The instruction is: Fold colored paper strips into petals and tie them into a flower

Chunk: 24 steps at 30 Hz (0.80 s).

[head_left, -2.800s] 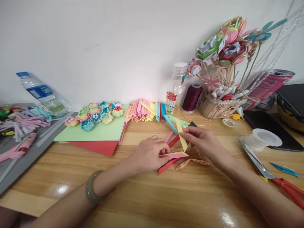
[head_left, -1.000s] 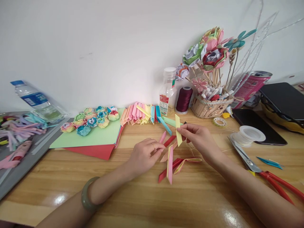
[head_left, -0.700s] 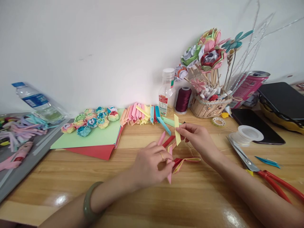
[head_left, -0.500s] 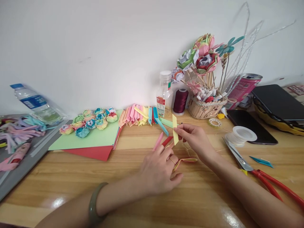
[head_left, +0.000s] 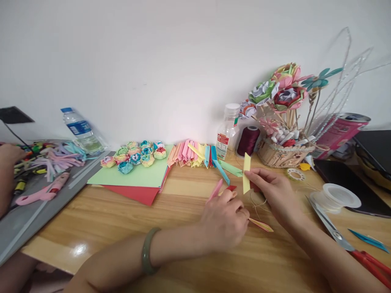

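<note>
My right hand (head_left: 276, 191) pinches a flat pale-yellow folded paper strip (head_left: 246, 174), held upright above the table. Just left of it, my left hand (head_left: 224, 221), with a ring and a green bangle, has its fingers curled. Out from under those fingers sticks a striped yellow-and-red folded paper piece (head_left: 262, 225), its inner end hidden. A pink folded paper piece (head_left: 216, 189) and a red one (head_left: 231, 188) show beyond my left knuckles. Behind my hands lie a green folded paper strip (head_left: 230, 168) and a blue folded paper strip (head_left: 222, 171). Thin thread (head_left: 256, 201) loops below my right fingers.
A row of folded paper strips (head_left: 189, 154) stands behind. Left are paper flowers (head_left: 125, 167) on green paper (head_left: 146, 179), a water bottle (head_left: 81, 132) and another person's arm (head_left: 7, 175). Right are red-handled scissors (head_left: 337, 236), a white spool (head_left: 336, 197), a phone (head_left: 357, 187) and a flower basket (head_left: 284, 156).
The view has swung left, so things appear further right, and another person's arm shows at the left edge. My left fingers have curled in more. The yellow strip stays in my right hand.
</note>
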### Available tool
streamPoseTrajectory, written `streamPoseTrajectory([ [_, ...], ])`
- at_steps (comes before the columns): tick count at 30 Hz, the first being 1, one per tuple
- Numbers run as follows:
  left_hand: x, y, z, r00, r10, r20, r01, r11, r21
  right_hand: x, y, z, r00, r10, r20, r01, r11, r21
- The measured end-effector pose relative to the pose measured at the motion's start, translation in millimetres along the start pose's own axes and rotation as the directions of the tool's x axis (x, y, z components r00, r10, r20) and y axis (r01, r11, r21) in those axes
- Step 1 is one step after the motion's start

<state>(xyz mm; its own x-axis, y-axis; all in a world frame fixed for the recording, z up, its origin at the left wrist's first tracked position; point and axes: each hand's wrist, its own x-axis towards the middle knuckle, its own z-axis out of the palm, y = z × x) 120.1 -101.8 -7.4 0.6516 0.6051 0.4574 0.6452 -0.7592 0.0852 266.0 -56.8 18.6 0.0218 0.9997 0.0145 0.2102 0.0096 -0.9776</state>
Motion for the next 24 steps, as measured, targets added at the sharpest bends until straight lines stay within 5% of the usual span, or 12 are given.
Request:
streamPoseTrajectory([
  [5,4,-10,-17.3,0.968,-0.122,-0.217,0.054,0.954,-0.295,3,0,-7,0.983,-0.041,-0.179,0.053,0.997,0.062],
  [7,6,-13,-21.9,0.952,-0.226,-0.205,0.114,0.886,-0.45,5,1,-7,0.995,-0.013,-0.099,0.014,1.0,0.003],
  [9,7,-17,-23.6,0.924,-0.367,-0.104,0.236,0.763,-0.602,6,3,-4,0.992,0.023,0.12,-0.01,0.994,-0.109],
  [12,8,-25,-22.5,0.83,-0.542,0.13,0.426,0.466,-0.775,5,9,1,0.926,0.035,0.375,0.079,0.955,-0.286],
  [15,10,-34,-19.9,0.768,-0.586,0.258,0.448,0.204,-0.87,2,14,4,0.91,-0.028,0.414,0.221,0.877,-0.426],
  [19,12,-42,-17.4,0.718,-0.616,0.324,0.449,0.054,-0.892,-1,15,4,0.902,-0.079,0.425,0.351,0.708,-0.614],
  [24,14,-42,-19.3,0.672,-0.585,0.454,0.438,-0.18,-0.881,-6,14,6,0.916,0.007,0.401,0.352,0.465,-0.812],
])
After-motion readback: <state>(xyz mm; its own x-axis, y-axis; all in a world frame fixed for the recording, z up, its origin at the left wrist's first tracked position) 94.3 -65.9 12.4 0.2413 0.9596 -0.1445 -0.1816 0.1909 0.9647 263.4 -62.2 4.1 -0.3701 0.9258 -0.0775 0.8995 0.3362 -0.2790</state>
